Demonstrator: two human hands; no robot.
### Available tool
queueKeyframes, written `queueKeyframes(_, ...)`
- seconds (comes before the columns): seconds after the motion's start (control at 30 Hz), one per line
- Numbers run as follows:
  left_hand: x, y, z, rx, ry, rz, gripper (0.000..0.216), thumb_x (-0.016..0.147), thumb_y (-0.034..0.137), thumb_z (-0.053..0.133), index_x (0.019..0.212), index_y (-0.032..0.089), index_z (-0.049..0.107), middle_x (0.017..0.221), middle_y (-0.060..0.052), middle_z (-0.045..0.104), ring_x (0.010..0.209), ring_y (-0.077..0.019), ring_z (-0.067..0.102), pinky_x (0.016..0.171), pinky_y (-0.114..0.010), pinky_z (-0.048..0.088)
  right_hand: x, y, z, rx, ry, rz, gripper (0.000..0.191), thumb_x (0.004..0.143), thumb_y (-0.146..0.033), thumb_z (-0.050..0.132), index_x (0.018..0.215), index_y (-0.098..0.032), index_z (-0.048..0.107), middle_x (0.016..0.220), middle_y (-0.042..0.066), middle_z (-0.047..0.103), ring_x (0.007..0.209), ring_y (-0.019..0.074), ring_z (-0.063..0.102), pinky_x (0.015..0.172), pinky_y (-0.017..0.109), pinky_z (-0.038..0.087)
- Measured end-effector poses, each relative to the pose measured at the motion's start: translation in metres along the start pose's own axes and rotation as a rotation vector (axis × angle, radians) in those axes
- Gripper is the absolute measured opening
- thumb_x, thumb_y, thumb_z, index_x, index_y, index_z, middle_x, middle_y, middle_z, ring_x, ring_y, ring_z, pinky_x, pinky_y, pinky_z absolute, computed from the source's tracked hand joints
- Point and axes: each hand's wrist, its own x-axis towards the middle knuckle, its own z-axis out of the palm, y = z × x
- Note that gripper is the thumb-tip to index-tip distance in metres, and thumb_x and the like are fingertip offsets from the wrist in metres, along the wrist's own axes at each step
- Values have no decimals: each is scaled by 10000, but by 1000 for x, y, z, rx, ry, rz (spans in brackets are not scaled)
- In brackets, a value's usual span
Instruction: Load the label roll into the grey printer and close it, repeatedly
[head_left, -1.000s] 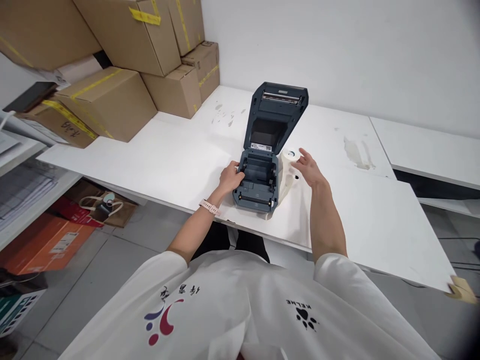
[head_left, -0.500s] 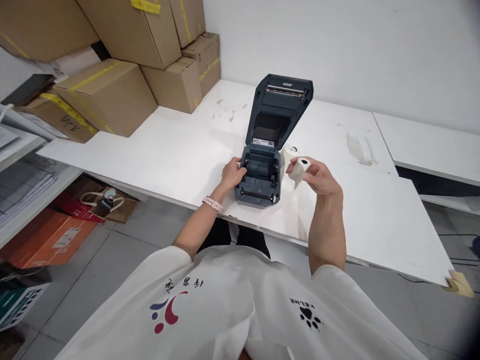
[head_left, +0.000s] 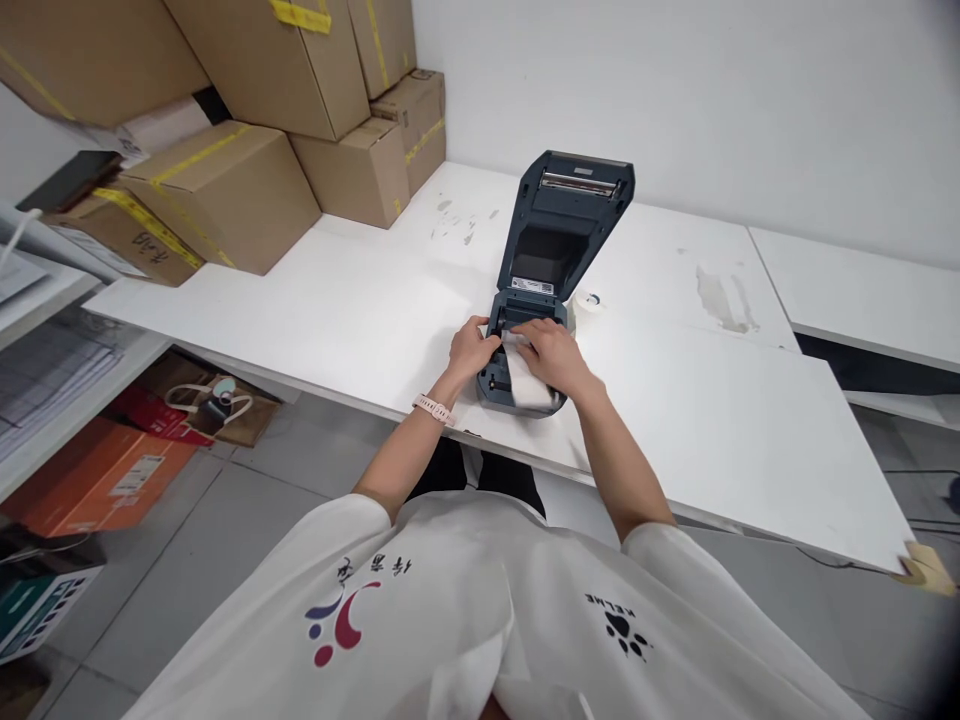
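A dark label printer [head_left: 568, 220] stands on the white table with its lid raised. Inside its lower bay is a roll of white label paper [head_left: 527, 382], whose loose strip hangs toward the front edge. My right hand [head_left: 556, 355] is over the bay with its fingers closed on the roll, which they partly cover. At the printer's left side, my left hand [head_left: 472, 348] grips the housing, thumb on the rim of the bay. Behind the printer on the right lies another white roll [head_left: 589, 301].
Cardboard boxes [head_left: 225, 190] are stacked at the back left of the table [head_left: 375, 290], against the wall. Below on the left are a shelf with papers [head_left: 52, 385] and an orange box [head_left: 97, 475] on the floor. A tape roll [head_left: 930, 568] is at the right corner.
My right hand has moved left with the paper roll, from beside the printer into its open bay. My left hand stays on the printer's side.
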Motion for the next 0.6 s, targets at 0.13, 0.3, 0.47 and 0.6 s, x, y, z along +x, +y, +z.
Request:
queueKeyframes(0.13, 0, -4, 4, -97, -17, -2, 557, 785, 299, 631, 1334, 224, 566, 1184, -90, 676, 993, -214, 631, 832, -314, 482, -45, -19, 18, 141, 209, 33, 443, 1035, -359, 356, 1206, -194, 729, 1269, 106, 726, 1142, 323, 609, 1004, 503, 495)
queueKeyframes(0.3, 2, -10, 8, -298, -123, 2, 647, 783, 343, 654, 1402, 211, 521, 1388, -116, 621, 1137, -235, 634, 907, -331, 503, -73, -38, 38, 167, 295, 93, 446, 1036, -397, 356, 1329, -274, 668, 1443, 56, 632, 1294, 313, 577, 1094, 543, 453)
queueKeyframes(0.47, 5, -8, 6, -355, -179, 4, 630, 772, 403, 692, 1356, 209, 558, 1378, -107, 645, 1140, -229, 651, 901, -318, 517, -83, -46, 47, 78, 250, 123, 453, 1037, -411, 347, 1406, -336, 598, 1539, 9, 533, 1413, 287, 509, 1157, 541, 396)
queueKeyframes(0.6, -2, -6, 3, -364, -173, -10, 628, 783, 427, 703, 1354, 207, 561, 1386, -119, 640, 1179, -247, 645, 939, -339, 522, -90, -48, 46, 141, 259, 104, 412, 1025, -414, 389, 1349, -365, 638, 1503, 8, 575, 1409, 290, 520, 1171, 557, 382)
